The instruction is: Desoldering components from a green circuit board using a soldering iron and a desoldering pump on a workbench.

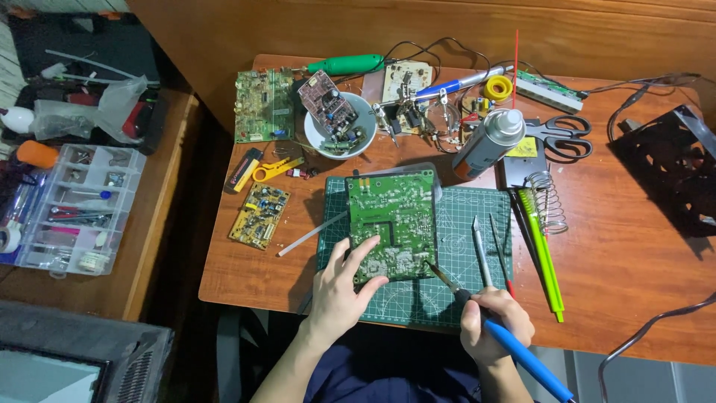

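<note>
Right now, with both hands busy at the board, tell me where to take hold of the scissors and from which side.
Grip the scissors by the black finger loops, which lie toward the right, nearest the bare table. Come from the right or front: the spray can leans over the blade end on the left and cables crowd behind. They lie flat, so probably slide fingers under the loops.

Green boards: three — a big circuit board in the middle, a flat one at the upper left, and a thin strip at the upper right.
Yellow boards: one, left of the middle.
Bowls: one white bowl near the top.
Scissors: one pair, upper right.
Spray cans: one.
Hands: two — left hand, right hand.
Soldering irons: one blue iron, lower right.
Tweezers: two, right of the middle.
</note>
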